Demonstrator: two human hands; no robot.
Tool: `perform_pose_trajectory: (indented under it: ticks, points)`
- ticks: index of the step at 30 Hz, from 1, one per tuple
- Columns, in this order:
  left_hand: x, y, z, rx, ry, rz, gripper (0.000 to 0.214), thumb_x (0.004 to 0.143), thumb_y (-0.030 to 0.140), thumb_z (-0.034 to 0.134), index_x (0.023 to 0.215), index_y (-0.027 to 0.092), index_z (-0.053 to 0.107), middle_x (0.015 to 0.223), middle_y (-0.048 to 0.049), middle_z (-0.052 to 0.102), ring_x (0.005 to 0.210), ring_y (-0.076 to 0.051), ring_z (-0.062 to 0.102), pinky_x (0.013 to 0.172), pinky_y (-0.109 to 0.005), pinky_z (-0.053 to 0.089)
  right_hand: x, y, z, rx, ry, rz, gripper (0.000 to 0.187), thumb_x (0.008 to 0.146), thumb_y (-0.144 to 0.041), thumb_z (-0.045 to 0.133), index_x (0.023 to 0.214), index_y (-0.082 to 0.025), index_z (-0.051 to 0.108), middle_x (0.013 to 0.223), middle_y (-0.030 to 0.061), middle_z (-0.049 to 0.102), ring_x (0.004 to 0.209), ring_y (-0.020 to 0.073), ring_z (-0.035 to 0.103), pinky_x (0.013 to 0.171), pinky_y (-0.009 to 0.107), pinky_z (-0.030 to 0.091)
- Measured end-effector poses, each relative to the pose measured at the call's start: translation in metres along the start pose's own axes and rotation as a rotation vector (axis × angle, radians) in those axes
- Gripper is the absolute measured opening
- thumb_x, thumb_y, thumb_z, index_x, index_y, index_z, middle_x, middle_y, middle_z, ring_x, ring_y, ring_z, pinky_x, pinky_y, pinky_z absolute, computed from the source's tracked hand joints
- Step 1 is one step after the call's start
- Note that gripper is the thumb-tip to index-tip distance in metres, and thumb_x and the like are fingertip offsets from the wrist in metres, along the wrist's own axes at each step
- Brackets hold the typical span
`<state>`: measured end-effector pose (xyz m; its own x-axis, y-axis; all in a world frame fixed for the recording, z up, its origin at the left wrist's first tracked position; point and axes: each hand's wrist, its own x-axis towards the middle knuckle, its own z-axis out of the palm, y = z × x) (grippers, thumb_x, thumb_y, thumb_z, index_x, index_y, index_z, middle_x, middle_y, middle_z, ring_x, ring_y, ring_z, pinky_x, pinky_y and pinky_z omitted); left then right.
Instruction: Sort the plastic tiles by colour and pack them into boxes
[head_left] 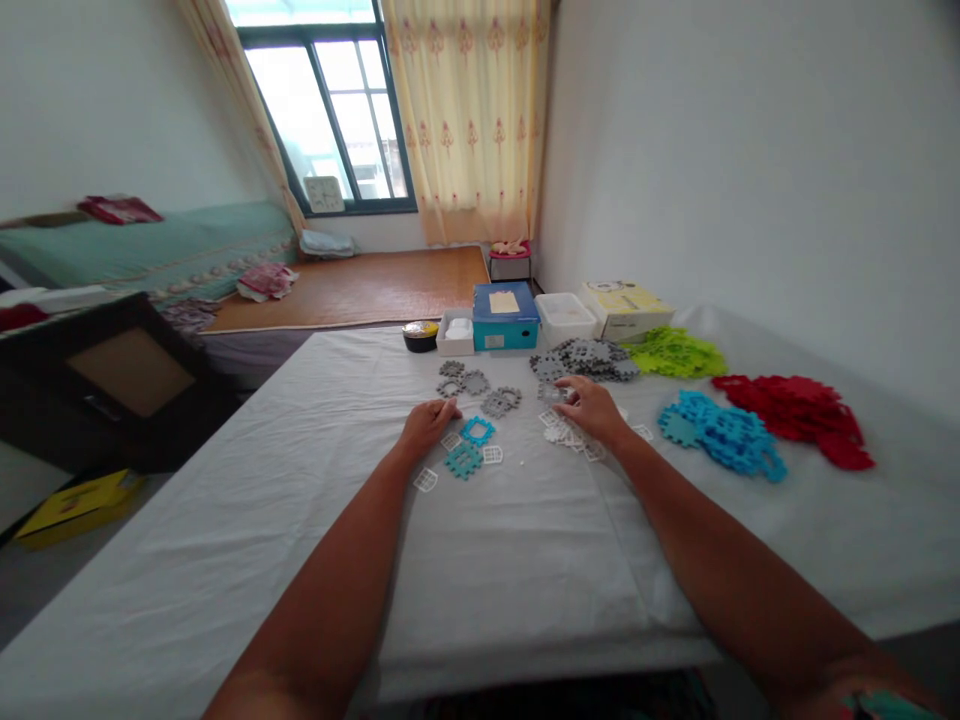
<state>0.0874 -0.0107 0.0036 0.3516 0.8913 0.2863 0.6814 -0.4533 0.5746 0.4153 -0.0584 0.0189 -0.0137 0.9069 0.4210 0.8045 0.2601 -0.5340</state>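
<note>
My right hand (pixel 592 408) reaches to the front of the grey pile, its thumb and fingertips at the edge of a grey notched building plate (pixel 552 393). Below it lie several white lattice pieces (pixel 568 432). My left hand (pixel 427 426) rests on the cloth with curled fingers; anything inside them is hidden. Just right of it are a blue notched square frame (pixel 478 431) and a teal notched plate (pixel 463 461), with white window-shaped pieces (pixel 493 455) around them. Several loose grey plates (pixel 475 382) lie beyond my left hand.
Along the back and right are piles of grey (pixel 592 358), lime green (pixel 679 352), blue (pixel 724 432) and red plates (pixel 795 410). Behind stand a blue box (pixel 505 330), a white tub (pixel 566 318), a yellow box (pixel 628 308) and a round black container (pixel 420 338).
</note>
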Motion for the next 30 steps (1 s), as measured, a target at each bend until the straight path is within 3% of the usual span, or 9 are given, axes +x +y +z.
perform_pose_trajectory:
  ticks: [5, 9, 14, 16, 21, 25, 30]
  points:
    - [0.000, 0.001, -0.002, -0.018, 0.001, 0.005, 0.057, 0.093, 0.051, 0.030, 0.080, 0.018, 0.074, 0.083, -0.0059, 0.075, 0.080, -0.019, 0.067, 0.077, -0.027, 0.047, 0.036, 0.004, -0.021, -0.076, 0.115, 0.161, 0.037, 0.073, -0.016, 0.070, 0.109, -0.016, 0.065, 0.099, 0.0072, 0.069, 0.070, 0.0151, 0.066, 0.079, 0.031, 0.051]
    - [-0.001, 0.003, -0.001, -0.030, -0.004, 0.003, 0.057, 0.093, 0.051, 0.030, 0.080, 0.018, 0.075, 0.082, -0.0064, 0.075, 0.079, -0.019, 0.067, 0.074, -0.027, 0.047, 0.059, -0.014, -0.024, -0.121, 0.056, 0.104, 0.035, 0.079, -0.020, 0.065, 0.113, -0.017, 0.065, 0.105, 0.0079, 0.070, 0.076, 0.0167, 0.068, 0.081, 0.031, 0.051]
    - [-0.002, 0.002, -0.001, -0.037, 0.004, -0.002, 0.056, 0.092, 0.050, 0.031, 0.080, 0.018, 0.075, 0.081, -0.0061, 0.075, 0.077, -0.019, 0.067, 0.073, -0.027, 0.046, 0.046, -0.057, 0.026, -0.191, -0.298, -0.182, 0.030, 0.081, -0.019, 0.064, 0.111, -0.019, 0.068, 0.108, 0.0058, 0.072, 0.093, 0.0175, 0.066, 0.089, 0.029, 0.047]
    - [-0.002, 0.002, -0.001, -0.034, 0.005, -0.002, 0.055, 0.092, 0.049, 0.032, 0.079, 0.018, 0.075, 0.081, -0.0061, 0.075, 0.076, -0.019, 0.067, 0.073, -0.027, 0.046, 0.034, -0.066, 0.050, -0.247, -0.344, -0.232, 0.036, 0.080, -0.024, 0.067, 0.116, -0.018, 0.066, 0.116, 0.0090, 0.069, 0.106, 0.0217, 0.061, 0.094, 0.032, 0.045]
    - [-0.001, -0.001, 0.000, -0.047, 0.002, 0.001, 0.056, 0.093, 0.050, 0.032, 0.080, 0.017, 0.075, 0.081, -0.0065, 0.075, 0.076, -0.019, 0.068, 0.072, -0.027, 0.046, 0.015, -0.065, 0.081, -0.307, -0.260, -0.260, 0.037, 0.087, -0.034, 0.060, 0.119, -0.015, 0.064, 0.129, 0.0151, 0.060, 0.116, 0.0259, 0.053, 0.099, 0.038, 0.040]
    - [0.001, -0.003, 0.001, -0.078, 0.001, 0.020, 0.056, 0.093, 0.051, 0.032, 0.080, 0.018, 0.075, 0.082, -0.0060, 0.075, 0.077, -0.019, 0.067, 0.075, -0.027, 0.047, 0.011, -0.062, 0.075, -0.271, -0.186, -0.316, 0.035, 0.088, -0.031, 0.057, 0.119, -0.017, 0.063, 0.130, 0.0140, 0.059, 0.115, 0.0257, 0.052, 0.098, 0.039, 0.041]
    - [0.000, 0.000, -0.002, -0.049, -0.012, 0.005, 0.055, 0.092, 0.052, 0.033, 0.079, 0.018, 0.075, 0.081, -0.0056, 0.075, 0.077, -0.019, 0.067, 0.074, -0.027, 0.047, 0.015, -0.051, 0.060, -0.201, -0.033, -0.262, 0.045, 0.083, -0.033, 0.064, 0.125, -0.019, 0.058, 0.126, 0.0122, 0.061, 0.116, 0.0274, 0.051, 0.099, 0.042, 0.040]
